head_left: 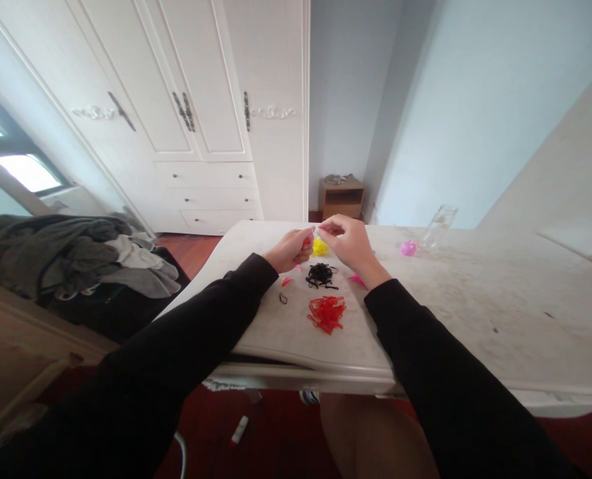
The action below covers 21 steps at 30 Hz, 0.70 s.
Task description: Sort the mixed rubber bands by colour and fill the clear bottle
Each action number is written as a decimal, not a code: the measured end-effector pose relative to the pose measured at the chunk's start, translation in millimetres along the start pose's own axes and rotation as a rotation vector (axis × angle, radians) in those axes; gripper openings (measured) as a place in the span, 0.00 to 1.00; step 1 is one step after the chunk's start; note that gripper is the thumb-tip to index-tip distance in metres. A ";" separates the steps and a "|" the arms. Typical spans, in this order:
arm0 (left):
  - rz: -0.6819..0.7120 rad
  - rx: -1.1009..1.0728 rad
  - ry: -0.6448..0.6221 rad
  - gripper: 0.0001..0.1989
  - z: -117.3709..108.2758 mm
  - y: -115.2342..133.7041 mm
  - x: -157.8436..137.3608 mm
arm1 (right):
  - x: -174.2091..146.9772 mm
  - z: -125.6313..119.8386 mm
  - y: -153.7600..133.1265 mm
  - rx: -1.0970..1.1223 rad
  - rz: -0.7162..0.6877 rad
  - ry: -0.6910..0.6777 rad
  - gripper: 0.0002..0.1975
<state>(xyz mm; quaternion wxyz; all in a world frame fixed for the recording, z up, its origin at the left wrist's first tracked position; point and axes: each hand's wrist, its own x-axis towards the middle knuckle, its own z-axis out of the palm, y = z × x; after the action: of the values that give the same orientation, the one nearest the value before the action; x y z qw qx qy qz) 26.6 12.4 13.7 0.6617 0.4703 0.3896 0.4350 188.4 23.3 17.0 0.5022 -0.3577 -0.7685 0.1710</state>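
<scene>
My left hand (292,250) is closed above the far part of the table, with a bit of something pinkish-red showing at its fingers, too small to name. My right hand (350,243) faces it, thumb and fingertips pinched close to the left hand; what lies between them cannot be made out. Below the hands are a pile of black rubber bands (320,275) and, nearer, a pile of red rubber bands (326,314). A yellow pile (320,247) shows partly between the hands. Small pink pieces (358,280) lie by my right wrist, and a pink-and-yellow piece (287,281) by the left.
A single dark band (283,299) lies left of the piles on the white table (475,313). Farther right are a pink object (408,248) and a clear glass bottle (440,226). Heaped clothes (86,259) are at left, a white wardrobe (216,80) behind.
</scene>
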 end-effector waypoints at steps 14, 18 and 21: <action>-0.051 0.011 -0.056 0.17 8.1 0.0 -6.0 | -8.5 3.0 0.7 -0.100 -0.234 -0.242 0.05; -0.121 -0.047 -0.076 0.17 7.9 2.2 -5.6 | -9.7 2.7 -2.7 -0.058 -0.234 -0.211 0.06; -0.162 -0.104 -0.082 0.17 6.1 2.7 -4.6 | -9.4 1.3 -5.8 -0.041 -0.205 -0.195 0.07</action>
<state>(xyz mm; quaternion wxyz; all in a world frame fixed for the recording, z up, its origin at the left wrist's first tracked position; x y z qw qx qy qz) 30.2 6.8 18.3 0.7337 0.4195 0.3757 0.3802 187.3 12.6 13.9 0.4326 -0.2690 -0.8496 0.1369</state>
